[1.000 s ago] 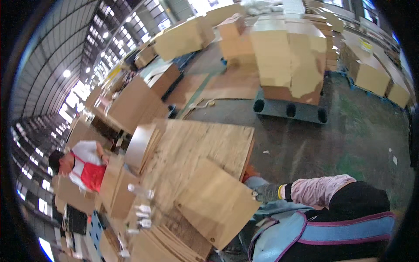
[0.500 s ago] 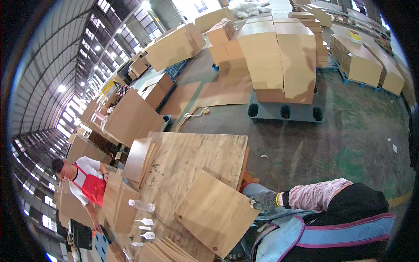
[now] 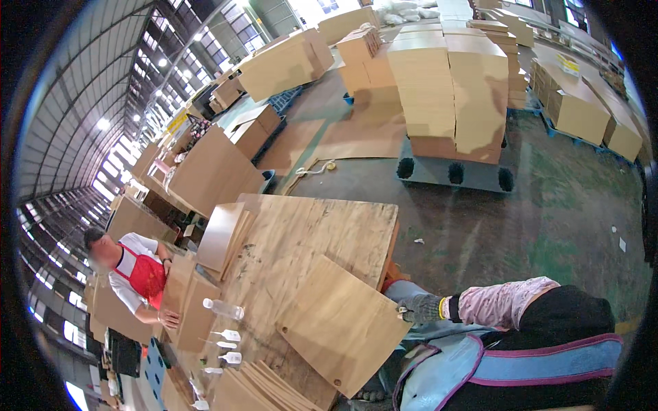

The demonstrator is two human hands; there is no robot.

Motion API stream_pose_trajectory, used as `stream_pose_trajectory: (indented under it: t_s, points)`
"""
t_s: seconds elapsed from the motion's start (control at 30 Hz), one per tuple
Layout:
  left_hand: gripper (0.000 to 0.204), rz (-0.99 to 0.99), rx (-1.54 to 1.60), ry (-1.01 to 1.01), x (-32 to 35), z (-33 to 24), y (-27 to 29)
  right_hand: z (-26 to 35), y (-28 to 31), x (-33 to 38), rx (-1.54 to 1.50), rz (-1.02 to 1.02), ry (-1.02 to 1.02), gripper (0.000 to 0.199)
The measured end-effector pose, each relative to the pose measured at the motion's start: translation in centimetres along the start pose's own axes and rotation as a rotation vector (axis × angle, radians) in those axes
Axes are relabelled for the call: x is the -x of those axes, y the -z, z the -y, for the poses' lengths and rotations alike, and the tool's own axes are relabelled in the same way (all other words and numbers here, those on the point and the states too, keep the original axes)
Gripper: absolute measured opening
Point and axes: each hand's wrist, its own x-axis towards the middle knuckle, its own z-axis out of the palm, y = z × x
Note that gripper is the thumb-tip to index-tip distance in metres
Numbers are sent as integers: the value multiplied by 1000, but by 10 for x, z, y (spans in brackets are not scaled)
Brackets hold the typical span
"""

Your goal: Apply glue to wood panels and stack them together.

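A light wooden board [image 3: 346,322] lies tilted over the near right part of a worn wooden worktable [image 3: 315,222]. Two small round dark spots or holes show near its left and lower corners. My right hand [image 3: 419,309], in a grey knitted glove, is closed on the board's right edge. Low in the picture, my left hand [image 3: 369,398], in a dark glove, shows only partly; its fingers are curled at the board's lower corner. Left of the board lie a clear plastic bottle [image 3: 224,309] and several small white nozzle bottles [image 3: 232,357]. Thin stacked boards [image 3: 257,390] sit at the near edge.
Upright panels [image 3: 223,236] lean at the table's left. A co-worker in a red apron [image 3: 146,279] stands there, one hand on a stack of panels [image 3: 195,322]. Beyond the table, tall board stacks [image 3: 449,96] rest on a pallet [image 3: 456,177]. Cord [image 3: 315,168] lies on the floor.
The whole view has shifted slightly. The co-worker's hand has come up from beside the blue perforated piece to the stack of panels. My hands stay at the board's same places.
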Motion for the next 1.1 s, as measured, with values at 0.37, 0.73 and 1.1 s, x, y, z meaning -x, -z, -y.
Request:
stream_pose_trajectory:
  t_s: [0.37, 0.73, 1.1]
  points:
    - [25, 6, 29, 11, -3, 0, 0, -1, 2, -3, -114, 154, -133, 43]
    - [24, 1, 56, 33, -3, 2, 2, -73, -52, -32, -138, -132, 109, 35]
    - [25, -1, 85, 49, -1, 5, 1, 48, 27, 24, -81, 37, -159, 35]
